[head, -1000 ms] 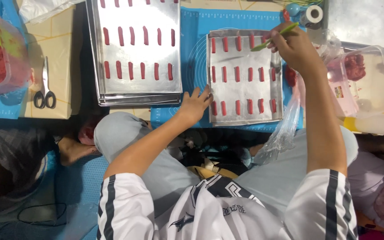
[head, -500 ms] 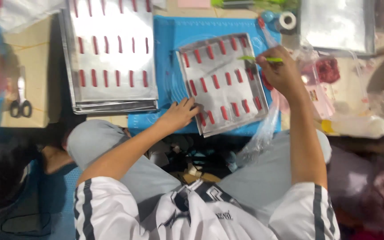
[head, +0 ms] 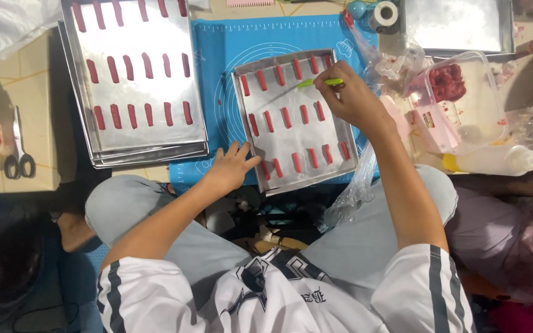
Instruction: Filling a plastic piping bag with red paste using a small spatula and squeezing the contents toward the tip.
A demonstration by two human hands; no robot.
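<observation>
A metal tray point(head: 348, 161) lined with pale paper lies tilted on a blue mat point(head: 217, 61). Several short red strips point(head: 285, 117) sit on it in rows. My left hand point(head: 228, 166) rests at the tray's near left corner, fingers spread and touching its rim. My right hand point(head: 353, 100) is over the tray's far right part, pinching a thin green tool point(head: 319, 82) whose tip points left above the strips. A clear plastic bag point(head: 356, 185) hangs under my right wrist.
A stack of larger trays point(head: 97, 139) with more red strips lies to the left. Scissors point(head: 16, 151) sit at the far left. A clear tub point(head: 485, 105) of red meat, a squeeze bottle point(head: 495, 161), a tape roll point(head: 385, 12) and another tray point(head: 458, 24) stand right.
The small tray has turned and now lies tilted, closer to me. My right hand with the green tool has come down over the tray's right rows. My left hand stayed on the near left corner.
</observation>
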